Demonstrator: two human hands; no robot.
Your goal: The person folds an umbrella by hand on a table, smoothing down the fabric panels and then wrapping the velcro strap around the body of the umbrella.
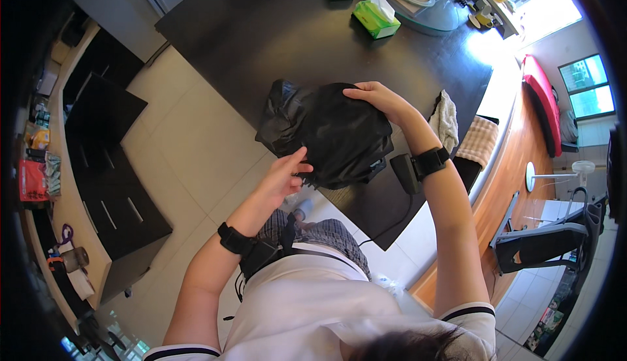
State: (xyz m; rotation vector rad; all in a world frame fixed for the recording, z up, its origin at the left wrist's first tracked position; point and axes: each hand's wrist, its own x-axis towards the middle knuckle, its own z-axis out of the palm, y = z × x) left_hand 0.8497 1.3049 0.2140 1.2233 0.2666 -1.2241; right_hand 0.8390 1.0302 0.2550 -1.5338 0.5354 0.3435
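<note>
A black plastic bag (pixel 346 132), wrinkled and glossy at its left part, is in front of me over the near corner of the dark table. Its right part is smooth and rounded; whether something is inside is hidden. My right hand (pixel 377 98) grips the bag's far upper edge, fingers on the outside. My left hand (pixel 287 177) is at its near lower left edge, fingers apart, the index fingertip overlapping the black material. I cannot tell if that finger presses on it.
The dark table (pixel 235 28) bears two green tissue boxes (pixel 377 20), a glass turntable (pixel 431 25), and cloths (pixel 445 121) at its right edge. Dark drawers (pixel 117 204) line the left side. A checked cloth (pixel 480 140) and a white fan (pixel 581 167) are to the right.
</note>
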